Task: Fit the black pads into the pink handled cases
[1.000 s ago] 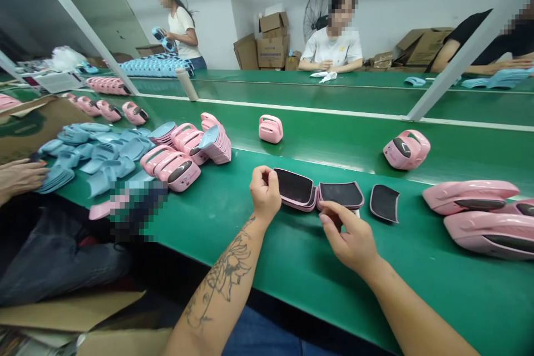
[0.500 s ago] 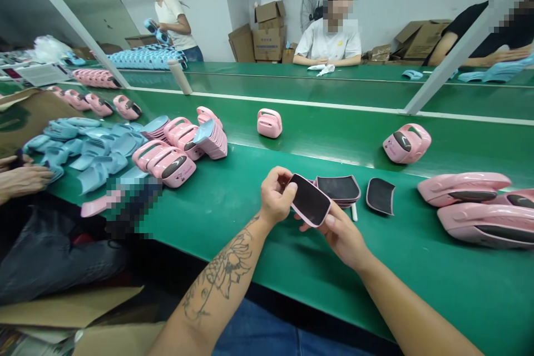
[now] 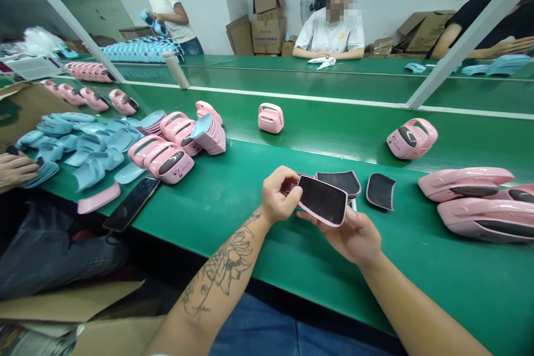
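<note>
My left hand point(image 3: 280, 194) pinches the left edge of a black-faced panel with a pink rim point(image 3: 322, 200). My right hand point(image 3: 350, 236) lies palm up beneath it and holds the lower edge. Just beyond them, a small stack of similar panels point(image 3: 339, 182) rests on the green conveyor belt point(image 3: 300, 239). A single black panel point(image 3: 380, 191) lies flat to its right. Large glossy pink shells point(image 3: 486, 217) lie further right, out of reach of my fingers.
Blue moulded shells point(image 3: 85, 147) and pink handled cases point(image 3: 169, 161) crowd the belt on the left, beside a black phone point(image 3: 130, 204). A co-worker's hand point(image 3: 15, 169) rests near the blue shells. Other workers sit or stand beyond further belts.
The pink-rimmed panel has moved right and turned flatter, now lying over my right palm. My view has tilted slightly upward.
</note>
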A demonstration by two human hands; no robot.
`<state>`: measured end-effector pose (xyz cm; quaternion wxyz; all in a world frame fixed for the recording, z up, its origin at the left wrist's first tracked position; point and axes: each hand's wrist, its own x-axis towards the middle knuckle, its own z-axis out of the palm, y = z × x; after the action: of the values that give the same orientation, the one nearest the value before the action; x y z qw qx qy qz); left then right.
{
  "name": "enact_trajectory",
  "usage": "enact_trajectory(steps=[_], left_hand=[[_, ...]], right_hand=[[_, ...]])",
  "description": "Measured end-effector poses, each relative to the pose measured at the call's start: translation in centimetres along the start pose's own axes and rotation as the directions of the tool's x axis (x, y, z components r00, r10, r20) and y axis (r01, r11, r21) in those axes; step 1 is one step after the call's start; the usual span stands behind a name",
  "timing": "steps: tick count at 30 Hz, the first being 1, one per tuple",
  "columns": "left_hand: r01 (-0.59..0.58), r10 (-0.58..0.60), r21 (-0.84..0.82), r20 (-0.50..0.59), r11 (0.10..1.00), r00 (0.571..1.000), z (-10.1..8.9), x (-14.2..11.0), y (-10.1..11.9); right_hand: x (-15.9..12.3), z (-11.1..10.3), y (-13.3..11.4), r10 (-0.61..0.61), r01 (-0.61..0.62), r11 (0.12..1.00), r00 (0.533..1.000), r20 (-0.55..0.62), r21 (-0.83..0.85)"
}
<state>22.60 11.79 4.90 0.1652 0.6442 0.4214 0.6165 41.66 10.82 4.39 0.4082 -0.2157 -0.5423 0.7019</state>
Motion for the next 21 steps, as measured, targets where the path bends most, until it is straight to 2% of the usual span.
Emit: enact_trajectory(steps=[4,9,12,17,21], left_hand=[[0.062,-0.063,0.019,0.034,0.998,0.997,0.1,0.1,0.1],[0.158,-0.153,-0.043,0.111,0.986,0.982,0.4,0.0,-0.2],[0.164,-0.153,-0.079,0.126,0.983,0.98,0.7,-0.2,-0.5],[0.095,-0.082,-0.114,0.114,0.989,0.99,1.0,-0.3,-1.0],[0.06,-0.049,-0.099,0.109,0.993,0.993,0.9,-0.1,-1.0]], right_hand=[[0.0,0.0,0.1,-0.004,0.002,0.996,1.0,-0.022,-0.084],[0.0,-0.2,0.3,-0.038,0.033,0.986,0.999,-0.023,-0.164],[0.0,0.0,0.1,-0.01,0.008,0.997,1.0,-0.029,-0.073],[-0.2,0.5,-0.3,0.031,-0.028,0.991,0.999,-0.017,0.127],[-0.3,0.5,-0.3,0.022,-0.021,0.981,1.0,0.001,0.194]])
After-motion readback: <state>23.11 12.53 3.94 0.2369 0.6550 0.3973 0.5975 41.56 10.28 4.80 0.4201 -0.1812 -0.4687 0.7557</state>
